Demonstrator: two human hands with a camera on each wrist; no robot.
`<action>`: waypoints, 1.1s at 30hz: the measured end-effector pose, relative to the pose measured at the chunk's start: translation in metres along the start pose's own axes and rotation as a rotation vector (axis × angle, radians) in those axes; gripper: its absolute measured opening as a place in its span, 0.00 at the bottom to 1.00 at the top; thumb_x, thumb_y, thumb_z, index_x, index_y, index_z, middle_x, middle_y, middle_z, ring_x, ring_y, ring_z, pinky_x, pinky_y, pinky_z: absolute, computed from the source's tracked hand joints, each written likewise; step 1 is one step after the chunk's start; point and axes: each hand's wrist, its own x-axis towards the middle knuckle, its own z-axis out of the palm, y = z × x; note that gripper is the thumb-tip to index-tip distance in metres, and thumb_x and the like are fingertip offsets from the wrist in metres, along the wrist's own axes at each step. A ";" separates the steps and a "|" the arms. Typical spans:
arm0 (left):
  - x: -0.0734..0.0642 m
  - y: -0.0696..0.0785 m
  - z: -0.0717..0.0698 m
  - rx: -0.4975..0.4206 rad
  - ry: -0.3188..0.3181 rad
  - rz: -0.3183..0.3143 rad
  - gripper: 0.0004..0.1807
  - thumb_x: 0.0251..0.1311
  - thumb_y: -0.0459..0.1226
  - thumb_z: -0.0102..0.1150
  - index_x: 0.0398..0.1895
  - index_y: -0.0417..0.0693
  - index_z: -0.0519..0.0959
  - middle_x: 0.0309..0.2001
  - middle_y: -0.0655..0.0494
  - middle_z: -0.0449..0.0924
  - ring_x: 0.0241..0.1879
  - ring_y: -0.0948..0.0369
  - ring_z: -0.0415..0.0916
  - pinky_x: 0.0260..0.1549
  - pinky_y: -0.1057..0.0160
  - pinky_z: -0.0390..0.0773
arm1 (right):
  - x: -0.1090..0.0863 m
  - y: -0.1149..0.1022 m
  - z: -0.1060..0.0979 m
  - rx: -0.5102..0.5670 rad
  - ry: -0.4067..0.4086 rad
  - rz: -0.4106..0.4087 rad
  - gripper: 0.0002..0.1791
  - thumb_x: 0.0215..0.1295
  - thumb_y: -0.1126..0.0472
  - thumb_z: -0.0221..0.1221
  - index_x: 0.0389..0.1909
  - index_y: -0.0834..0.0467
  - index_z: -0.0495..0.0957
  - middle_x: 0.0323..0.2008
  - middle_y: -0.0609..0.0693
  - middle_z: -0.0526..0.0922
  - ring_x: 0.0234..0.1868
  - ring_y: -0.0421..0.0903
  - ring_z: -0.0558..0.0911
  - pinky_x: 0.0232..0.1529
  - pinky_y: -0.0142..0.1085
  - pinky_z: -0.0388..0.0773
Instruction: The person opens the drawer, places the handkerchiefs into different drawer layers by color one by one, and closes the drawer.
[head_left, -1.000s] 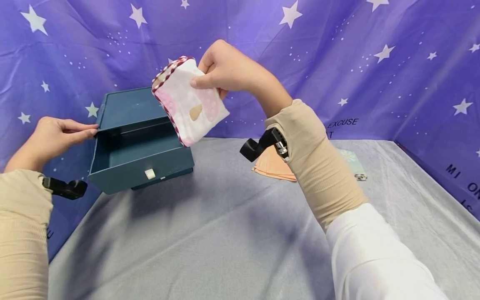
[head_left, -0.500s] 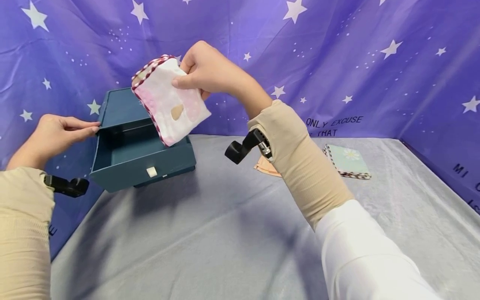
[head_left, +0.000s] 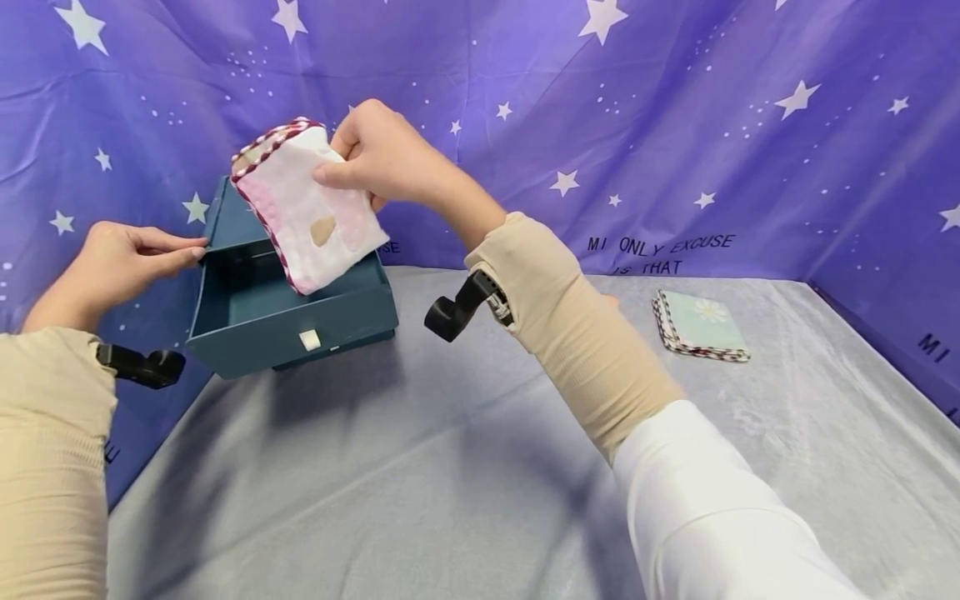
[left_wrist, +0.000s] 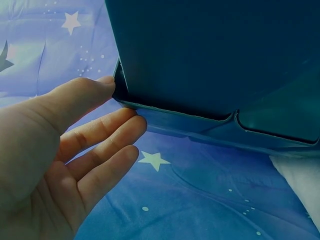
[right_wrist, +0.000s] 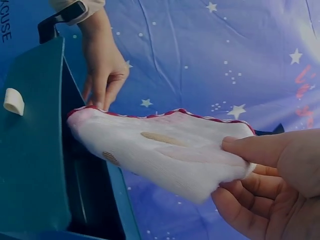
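My right hand (head_left: 390, 158) pinches a folded handkerchief (head_left: 296, 208), white with pink and tan patches and red-and-white checked edging. It hangs tilted over the pulled-out drawer (head_left: 251, 343) of a dark teal drawer box (head_left: 234, 218), hiding part of the box top and the drawer's inside. In the right wrist view, the thumb lies on top of the handkerchief (right_wrist: 165, 145) and the other fingers curl beneath. My left hand (head_left: 123, 262) pinches the front left corner of the box casing. The left wrist view has the thumb and fingertips at that corner (left_wrist: 119, 92).
A folded mint handkerchief (head_left: 701, 325) with a white flower and checked edging lies on the grey cloth-covered table (head_left: 420, 467), right of centre. A sliver of orange cloth (head_left: 612, 300) shows behind my right forearm. A starry purple curtain (head_left: 525, 75) stands behind.
My right hand has moved left with the white handkerchief, bringing it over the open drawer. My forearm now hides most of the orange cloth. The left hand keeps its hold on the box corner.
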 end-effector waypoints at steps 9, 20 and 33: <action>0.000 -0.004 0.000 0.002 0.016 -0.014 0.07 0.57 0.44 0.61 0.33 0.75 0.82 0.20 0.83 0.76 0.27 0.82 0.70 0.22 0.75 0.64 | 0.010 -0.001 0.018 0.025 -0.006 0.022 0.14 0.59 0.57 0.62 0.18 0.61 0.77 0.15 0.49 0.74 0.13 0.43 0.76 0.23 0.33 0.77; -0.004 -0.003 0.000 0.007 0.036 0.015 0.08 0.57 0.42 0.61 0.35 0.72 0.83 0.19 0.85 0.75 0.28 0.83 0.69 0.22 0.77 0.64 | 0.022 -0.002 0.035 0.024 -0.047 0.010 0.19 0.59 0.58 0.62 0.11 0.60 0.72 0.11 0.47 0.71 0.15 0.44 0.79 0.24 0.33 0.78; -0.001 -0.004 0.001 -0.020 0.034 0.046 0.08 0.56 0.40 0.62 0.35 0.67 0.85 0.19 0.82 0.76 0.27 0.83 0.71 0.22 0.79 0.64 | 0.027 0.009 0.053 0.034 -0.115 0.018 0.18 0.60 0.57 0.61 0.13 0.60 0.73 0.12 0.47 0.70 0.16 0.46 0.79 0.26 0.34 0.78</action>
